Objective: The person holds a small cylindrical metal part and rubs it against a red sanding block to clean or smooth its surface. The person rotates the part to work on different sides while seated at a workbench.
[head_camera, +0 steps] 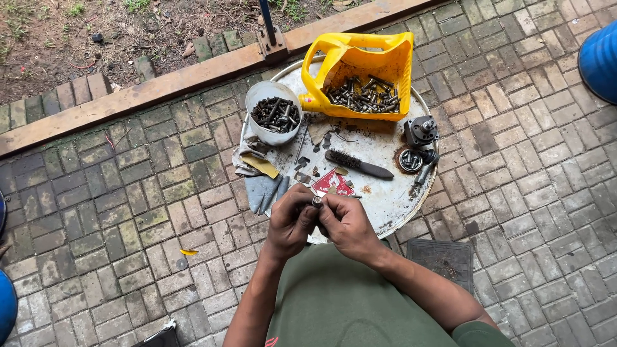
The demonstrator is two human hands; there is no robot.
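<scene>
Frame centre: your left hand [290, 222] and right hand [348, 222] both grip a small metal nut [317, 200], apparently cleaning it; steady fingertip pressure needed.

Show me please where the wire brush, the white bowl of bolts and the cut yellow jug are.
wire brush [357, 164], head view, on the middle of its dark body.
white bowl [262, 133], head view, on its outer wall.
cut yellow jug [398, 71], head view, on its right wall.

The person is wearing an olive-green short-sleeved shirt [340, 302], its sleeve edge showing at the right arm. Both forearms are showing bare, with no gloves, watch or rings covering the left hand [290, 222] or right hand [349, 225].
</scene>
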